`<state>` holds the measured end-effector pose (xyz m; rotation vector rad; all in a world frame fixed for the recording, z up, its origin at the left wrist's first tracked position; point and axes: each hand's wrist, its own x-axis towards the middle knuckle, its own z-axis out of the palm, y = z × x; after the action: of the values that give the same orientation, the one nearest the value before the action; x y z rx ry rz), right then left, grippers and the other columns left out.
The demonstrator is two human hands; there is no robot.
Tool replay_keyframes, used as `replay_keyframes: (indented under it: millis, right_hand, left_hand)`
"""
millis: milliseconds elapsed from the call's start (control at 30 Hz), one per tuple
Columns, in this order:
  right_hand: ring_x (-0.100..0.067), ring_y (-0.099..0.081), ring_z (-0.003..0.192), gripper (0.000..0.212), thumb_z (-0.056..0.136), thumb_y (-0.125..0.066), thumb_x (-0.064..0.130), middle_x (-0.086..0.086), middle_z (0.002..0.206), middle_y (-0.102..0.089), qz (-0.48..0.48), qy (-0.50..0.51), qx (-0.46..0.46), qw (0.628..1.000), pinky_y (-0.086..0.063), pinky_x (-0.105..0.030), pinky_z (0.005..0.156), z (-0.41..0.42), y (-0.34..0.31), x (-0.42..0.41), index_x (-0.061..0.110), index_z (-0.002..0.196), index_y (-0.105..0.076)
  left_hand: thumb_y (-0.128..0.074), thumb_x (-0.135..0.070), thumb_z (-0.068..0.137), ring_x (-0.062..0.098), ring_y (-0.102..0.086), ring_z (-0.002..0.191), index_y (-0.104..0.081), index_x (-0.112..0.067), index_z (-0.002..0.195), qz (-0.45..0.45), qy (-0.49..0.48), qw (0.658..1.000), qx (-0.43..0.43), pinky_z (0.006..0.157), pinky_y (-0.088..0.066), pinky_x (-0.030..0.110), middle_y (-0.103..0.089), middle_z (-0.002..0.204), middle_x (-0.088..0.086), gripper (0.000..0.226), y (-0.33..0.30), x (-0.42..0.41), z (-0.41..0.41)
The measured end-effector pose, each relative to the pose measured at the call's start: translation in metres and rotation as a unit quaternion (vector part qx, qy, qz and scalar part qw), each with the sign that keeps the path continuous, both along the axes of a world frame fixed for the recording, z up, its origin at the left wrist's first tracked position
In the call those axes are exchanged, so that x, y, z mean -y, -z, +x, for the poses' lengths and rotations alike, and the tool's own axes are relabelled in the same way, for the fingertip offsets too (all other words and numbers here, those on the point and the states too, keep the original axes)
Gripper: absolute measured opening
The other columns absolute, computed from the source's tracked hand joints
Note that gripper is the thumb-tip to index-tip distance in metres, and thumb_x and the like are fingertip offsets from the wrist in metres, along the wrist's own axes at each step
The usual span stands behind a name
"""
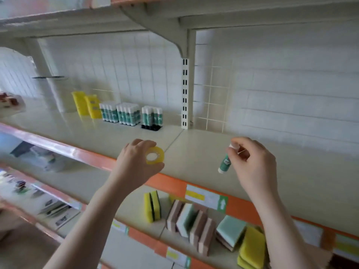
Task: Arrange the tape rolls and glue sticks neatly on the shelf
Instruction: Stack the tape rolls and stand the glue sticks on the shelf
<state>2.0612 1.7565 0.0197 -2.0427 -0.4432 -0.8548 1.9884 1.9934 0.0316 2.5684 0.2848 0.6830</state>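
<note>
**Both hands raised over a shop shelf, tape in one, glue in the other**

Left hand (136,162) curled around a yellow tape roll (155,155), fingers and thumb gripping its rim, round hole facing the camera. Right hand (252,162) pinching the white cap end of a glue stick (225,164), green-and-white tube hanging tilted, lower end pointing down-left. Both held just above the front part of a cream shelf (194,144), well apart from each other.

Farther back on the same shelf, near the white grid-wire backing (213,90): three upright clusters of glue sticks (129,114), green labels, white caps, the rightmost group on a black base. Just left of them, two yellow packs (86,105), standing, slightly blurred. Slotted metal upright (185,94) between two shelf bays, just right of the clusters.

Orange strip with price labels (206,199) along the shelf's front edge. One level below: foam sponges (190,224), rectangular, yellow-green, mint and brown, some standing on edge, some stacked flat. Lower left shelves blurred, contents unclear.
</note>
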Motion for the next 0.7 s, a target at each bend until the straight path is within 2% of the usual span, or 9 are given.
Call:
replay_keyframes:
  millis: [133, 300, 400, 567, 700]
  right_hand:
    - [-0.021, -0.057, 0.064, 0.009, 0.077, -0.071, 0.008, -0.002, 0.077, -0.064, -0.015, -0.013, -0.019, 1.000, -0.034, -0.024, 0.061, 0.013, -0.005, -0.071, 0.013, 0.084, -0.067]
    - [-0.020, -0.060, 0.071, 0.011, 0.080, -0.069, 0.012, 0.002, 0.082, -0.067, -0.034, -0.021, -0.020, 0.999, -0.044, -0.029, 0.067, 0.050, -0.016, -0.142, 0.015, 0.090, -0.069]
    - [-0.022, -0.062, 0.076, 0.011, 0.080, -0.067, 0.010, -0.002, 0.085, -0.069, -0.030, -0.016, -0.013, 0.999, -0.045, -0.031, 0.070, 0.083, -0.024, -0.183, 0.013, 0.091, -0.069]
    - [-0.023, -0.063, 0.083, 0.013, 0.081, -0.064, 0.011, -0.004, 0.090, -0.070, -0.064, -0.011, -0.060, 0.996, -0.048, -0.032, 0.075, 0.133, -0.037, -0.238, 0.012, 0.094, -0.068]
    - [-0.020, -0.061, 0.088, 0.016, 0.084, -0.060, 0.014, -0.003, 0.097, -0.069, -0.106, -0.008, -0.092, 0.990, -0.039, -0.024, 0.071, 0.168, -0.033, -0.273, 0.013, 0.099, -0.067]
  left_hand:
    - [-0.080, -0.031, 0.068, 0.029, -0.055, 0.106, -0.059, -0.017, 0.122, -0.002, 0.000, 1.000, -0.008, 0.090, -0.039, 0.034, -0.056, 0.117, 0.006, 0.060, 0.007, -0.066, 0.012]
    - [-0.080, -0.041, 0.066, 0.025, -0.052, 0.106, -0.058, -0.019, 0.119, -0.007, 0.008, 1.000, -0.013, 0.084, -0.037, 0.030, -0.054, 0.116, 0.003, 0.062, 0.019, -0.127, 0.050]
    - [-0.080, -0.044, 0.065, 0.024, -0.052, 0.104, -0.057, -0.019, 0.117, -0.006, 0.015, 1.000, -0.016, 0.081, -0.036, 0.028, -0.053, 0.113, 0.002, 0.063, 0.027, -0.160, 0.076]
    - [-0.080, -0.045, 0.065, 0.023, -0.050, 0.104, -0.056, -0.019, 0.118, -0.014, 0.023, 0.998, -0.048, 0.080, -0.035, 0.028, -0.052, 0.113, 0.002, 0.063, 0.029, -0.208, 0.117]
    - [-0.080, -0.044, 0.066, 0.023, -0.048, 0.104, -0.056, -0.018, 0.118, -0.023, 0.028, 0.998, -0.053, 0.079, -0.034, 0.028, -0.052, 0.114, 0.004, 0.063, 0.028, -0.231, 0.142]
